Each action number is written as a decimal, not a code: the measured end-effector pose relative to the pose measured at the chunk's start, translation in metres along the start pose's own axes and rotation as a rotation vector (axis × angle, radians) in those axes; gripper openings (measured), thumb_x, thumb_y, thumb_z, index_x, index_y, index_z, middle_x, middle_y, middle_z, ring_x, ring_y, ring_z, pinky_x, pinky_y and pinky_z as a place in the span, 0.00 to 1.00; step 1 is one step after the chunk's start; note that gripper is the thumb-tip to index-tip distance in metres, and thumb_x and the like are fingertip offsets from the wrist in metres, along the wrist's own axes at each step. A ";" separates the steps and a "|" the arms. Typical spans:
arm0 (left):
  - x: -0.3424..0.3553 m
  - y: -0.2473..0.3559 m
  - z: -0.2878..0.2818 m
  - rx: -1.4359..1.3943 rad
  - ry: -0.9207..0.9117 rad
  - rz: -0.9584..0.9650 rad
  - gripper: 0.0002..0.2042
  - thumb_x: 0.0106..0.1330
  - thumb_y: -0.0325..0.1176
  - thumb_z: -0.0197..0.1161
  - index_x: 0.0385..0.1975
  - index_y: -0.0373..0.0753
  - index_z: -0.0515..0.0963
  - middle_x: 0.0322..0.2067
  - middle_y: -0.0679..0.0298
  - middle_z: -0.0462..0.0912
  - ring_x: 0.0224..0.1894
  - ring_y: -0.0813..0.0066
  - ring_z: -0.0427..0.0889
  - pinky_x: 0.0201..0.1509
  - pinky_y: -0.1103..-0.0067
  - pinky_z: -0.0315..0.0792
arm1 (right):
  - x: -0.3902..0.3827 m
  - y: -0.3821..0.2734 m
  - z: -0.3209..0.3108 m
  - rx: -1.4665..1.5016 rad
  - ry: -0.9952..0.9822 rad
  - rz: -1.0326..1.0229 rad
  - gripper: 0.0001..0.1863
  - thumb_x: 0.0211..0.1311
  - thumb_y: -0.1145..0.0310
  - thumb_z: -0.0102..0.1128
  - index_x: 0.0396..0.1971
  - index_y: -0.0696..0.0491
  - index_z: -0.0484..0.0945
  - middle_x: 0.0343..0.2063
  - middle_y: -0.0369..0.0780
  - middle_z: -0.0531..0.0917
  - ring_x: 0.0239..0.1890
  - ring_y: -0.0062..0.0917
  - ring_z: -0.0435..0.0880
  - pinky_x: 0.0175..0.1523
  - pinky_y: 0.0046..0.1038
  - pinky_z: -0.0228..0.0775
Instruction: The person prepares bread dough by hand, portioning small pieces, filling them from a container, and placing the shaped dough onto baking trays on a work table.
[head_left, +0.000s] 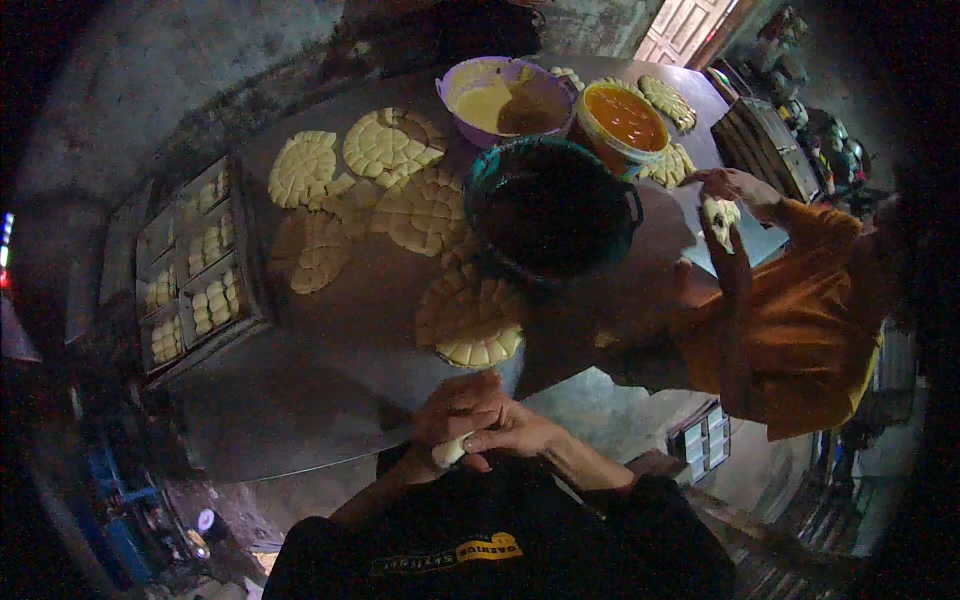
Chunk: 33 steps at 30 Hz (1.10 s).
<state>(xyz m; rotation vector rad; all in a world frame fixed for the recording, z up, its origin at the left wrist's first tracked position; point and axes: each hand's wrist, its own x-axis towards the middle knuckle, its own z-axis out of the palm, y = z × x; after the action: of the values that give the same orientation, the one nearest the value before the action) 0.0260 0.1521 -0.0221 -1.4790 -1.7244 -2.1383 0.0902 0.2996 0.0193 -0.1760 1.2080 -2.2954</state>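
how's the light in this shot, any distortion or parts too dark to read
Head view: dim, warm light; the dough rounds and orange sauce bowl show best. The dark bowl is near black inside. Fisheye bends the table edge and blackens the corners. Both hands, left hand and right hand, are shadowed and soft around a pale dough piece.

Dim room, rough grey wall (150, 80), dark round table (330, 330), pale panelled door (685, 25) behind
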 end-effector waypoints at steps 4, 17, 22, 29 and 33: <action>-0.005 -0.002 0.002 0.051 0.041 -0.380 0.49 0.51 0.58 0.71 0.68 0.35 0.57 0.69 0.49 0.54 0.69 0.50 0.57 0.65 0.60 0.62 | 0.011 -0.020 -0.037 -0.232 0.029 0.041 0.15 0.65 0.64 0.60 0.46 0.58 0.79 0.37 0.37 0.84 0.39 0.20 0.80 0.45 0.25 0.71; -0.053 0.016 -0.044 0.006 0.691 -0.604 0.46 0.61 0.38 0.64 0.73 0.45 0.38 0.71 0.50 0.49 0.66 0.49 0.63 0.62 0.57 0.66 | 0.084 -0.080 -0.304 -1.984 0.359 0.355 0.14 0.60 0.71 0.49 0.44 0.57 0.78 0.41 0.54 0.81 0.43 0.49 0.81 0.49 0.46 0.74; -0.096 0.019 -0.058 0.088 0.756 -0.636 0.39 0.63 0.26 0.53 0.72 0.44 0.40 0.70 0.49 0.49 0.64 0.50 0.67 0.59 0.61 0.70 | 0.079 -0.103 -0.245 -1.990 0.181 0.342 0.12 0.57 0.70 0.51 0.35 0.57 0.82 0.33 0.53 0.83 0.38 0.47 0.83 0.47 0.44 0.74; -0.088 0.027 -0.072 -0.011 0.754 -0.688 0.35 0.68 0.31 0.53 0.72 0.43 0.43 0.70 0.49 0.51 0.62 0.52 0.70 0.58 0.63 0.71 | 0.070 -0.139 -0.184 -1.557 0.336 0.177 0.13 0.59 0.65 0.52 0.34 0.56 0.83 0.32 0.49 0.84 0.37 0.46 0.83 0.44 0.43 0.74; -0.079 0.023 -0.084 0.068 0.673 -0.664 0.30 0.71 0.39 0.53 0.69 0.41 0.51 0.68 0.51 0.56 0.58 0.53 0.74 0.55 0.65 0.73 | 0.067 -0.122 -0.176 -1.668 0.473 0.058 0.14 0.61 0.63 0.51 0.35 0.56 0.81 0.33 0.51 0.83 0.38 0.48 0.82 0.46 0.45 0.73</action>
<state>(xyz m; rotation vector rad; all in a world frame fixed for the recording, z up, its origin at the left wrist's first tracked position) 0.0286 0.0386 -0.0518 -0.0721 -2.1004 -2.3750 -0.0768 0.4491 0.0039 -0.1520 2.9491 -0.6948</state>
